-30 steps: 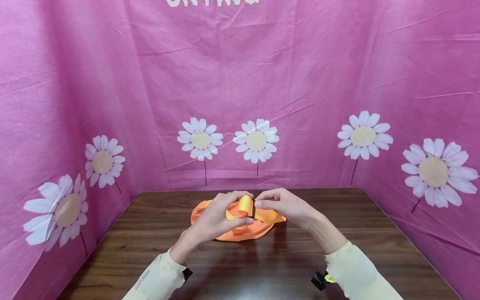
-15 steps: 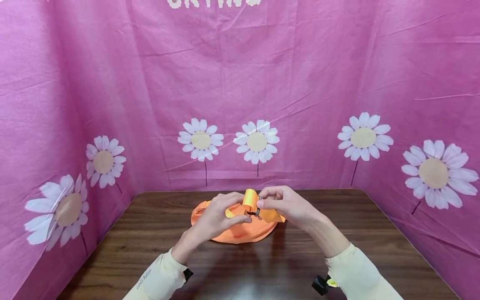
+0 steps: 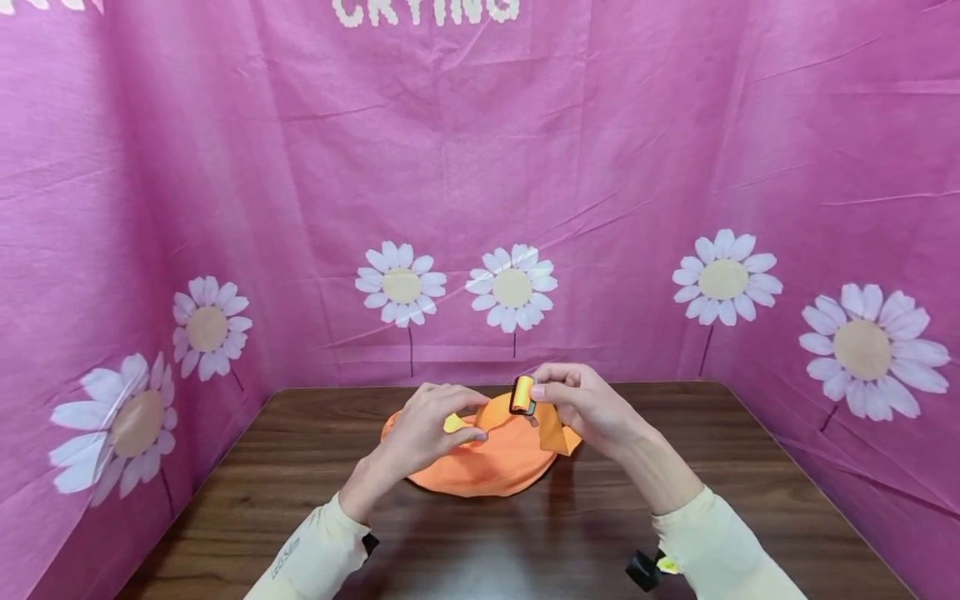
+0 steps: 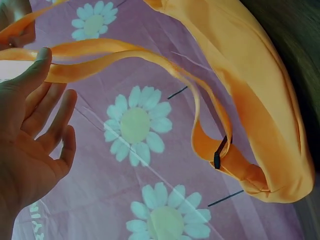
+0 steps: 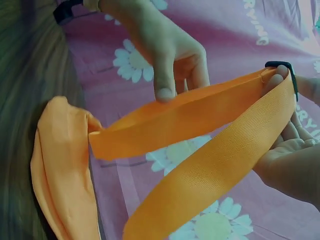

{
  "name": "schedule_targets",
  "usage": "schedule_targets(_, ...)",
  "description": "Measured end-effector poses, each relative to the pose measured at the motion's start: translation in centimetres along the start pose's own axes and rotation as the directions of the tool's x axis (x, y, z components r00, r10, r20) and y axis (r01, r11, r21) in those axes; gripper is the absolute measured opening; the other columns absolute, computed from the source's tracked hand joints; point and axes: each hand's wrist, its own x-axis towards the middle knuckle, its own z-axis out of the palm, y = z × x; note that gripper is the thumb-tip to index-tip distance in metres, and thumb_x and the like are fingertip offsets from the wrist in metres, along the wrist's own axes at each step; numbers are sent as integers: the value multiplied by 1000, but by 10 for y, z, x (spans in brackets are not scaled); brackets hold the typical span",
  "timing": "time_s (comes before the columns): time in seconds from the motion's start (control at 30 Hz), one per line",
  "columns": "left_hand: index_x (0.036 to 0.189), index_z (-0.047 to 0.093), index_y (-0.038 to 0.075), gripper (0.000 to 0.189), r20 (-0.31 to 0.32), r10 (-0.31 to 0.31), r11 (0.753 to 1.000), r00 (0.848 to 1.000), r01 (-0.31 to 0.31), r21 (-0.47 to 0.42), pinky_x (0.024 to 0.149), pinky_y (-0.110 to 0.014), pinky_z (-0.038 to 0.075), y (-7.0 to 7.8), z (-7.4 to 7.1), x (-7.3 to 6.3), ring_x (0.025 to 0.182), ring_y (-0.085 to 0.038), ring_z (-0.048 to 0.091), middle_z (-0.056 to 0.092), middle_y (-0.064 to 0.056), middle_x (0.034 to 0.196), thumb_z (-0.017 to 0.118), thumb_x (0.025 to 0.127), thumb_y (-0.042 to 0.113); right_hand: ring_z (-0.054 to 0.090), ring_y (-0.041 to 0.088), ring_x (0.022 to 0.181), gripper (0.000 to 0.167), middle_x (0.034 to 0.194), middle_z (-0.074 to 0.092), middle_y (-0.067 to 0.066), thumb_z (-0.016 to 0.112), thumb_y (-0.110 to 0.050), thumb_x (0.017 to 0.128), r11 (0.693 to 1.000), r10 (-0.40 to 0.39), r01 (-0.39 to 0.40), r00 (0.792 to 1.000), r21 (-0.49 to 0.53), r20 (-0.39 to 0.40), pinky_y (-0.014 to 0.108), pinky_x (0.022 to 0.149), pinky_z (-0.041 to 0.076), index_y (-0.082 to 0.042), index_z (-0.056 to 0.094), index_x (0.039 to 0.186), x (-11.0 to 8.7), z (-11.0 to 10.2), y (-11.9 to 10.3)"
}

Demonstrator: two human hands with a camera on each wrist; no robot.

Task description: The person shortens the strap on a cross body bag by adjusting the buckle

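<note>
An orange fabric bag lies on the table below both hands. Its orange webbing strap is raised and runs through a black slider buckle. My right hand pinches the strap at this buckle, thumb in front. My left hand is to the left, its thumb and fingers spread apart around the strap without gripping it. In the left wrist view, the left thumb overlaps the strap, and a second black buckle sits near the bag's end.
The dark wood table reaches back to a pink cloth backdrop printed with white daisies, which encloses it on three sides. A black wrist camera is strapped below the right sleeve.
My right hand has drawn the slider buckle up and to the right, away from the left hand. The left fingers, earlier at the buckle, now have a gap between them.
</note>
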Motion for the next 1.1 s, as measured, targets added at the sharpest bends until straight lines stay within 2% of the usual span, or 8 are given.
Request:
schedule_targets(0.13,120,73,16,50,40,-37,998,999,35,56,88,-42,44,-4,-1,-3,102,-12,64,72,4,110,92,75,25,63,18,75,6,84,66,5,63,-5,97,999,-4,2,999,-41,-36,29,69,53,-5,68,95,-3,-3,-1)
schedule_targets(0.27,131,67,15,60,64,-47,999,997,45,30,94,-44,42,0,-3,-6,114,-11,60,68,5,124,90,78,29,61,19,68,10,79,65,7,68,-11,97,984,29,-38,998,-172,-56,29,62,51,-1,67,98,-3,-3,3)
schedule_targets(0.37,140,61,14,67,36,-20,999,999,22,-42,97,-44,41,11,-4,-4,124,-12,56,62,5,135,88,82,34,57,18,65,16,76,65,10,71,-15,96,955,50,-58,998,-290,-35,28,57,46,0,67,99,-1,1,8)
schedule_targets(0.5,141,60,13,64,-15,18,993,1000,-20,-116,99,-45,41,28,-7,2,127,-13,54,61,4,137,84,86,34,61,22,72,16,82,68,18,72,-18,96,918,63,-56,998,-392,5,31,63,48,-2,70,99,2,5,12)
schedule_targets(0.7,134,65,14,53,-8,42,987,999,-43,-157,97,-44,42,27,-11,6,119,-11,58,65,7,128,84,87,29,58,20,74,17,86,68,16,74,-22,96,892,86,-68,996,-446,20,31,64,48,-8,74,103,4,3,11)
schedule_targets(0.9,132,66,16,50,-13,18,982,1000,-20,-187,96,-46,41,21,-14,6,117,-12,59,65,10,126,84,87,29,56,21,82,20,84,64,9,73,-25,96,864,163,-164,986,-477,-44,34,68,49,-11,77,109,2,-10,9)
schedule_targets(1.1,133,65,18,49,17,-10,981,1000,13,-193,98,-47,41,19,-14,4,117,-12,58,64,12,126,82,89,33,55,16,70,22,77,63,6,74,-25,96,863,178,-174,983,-475,-36,29,64,48,-7,76,109,3,-9,9)
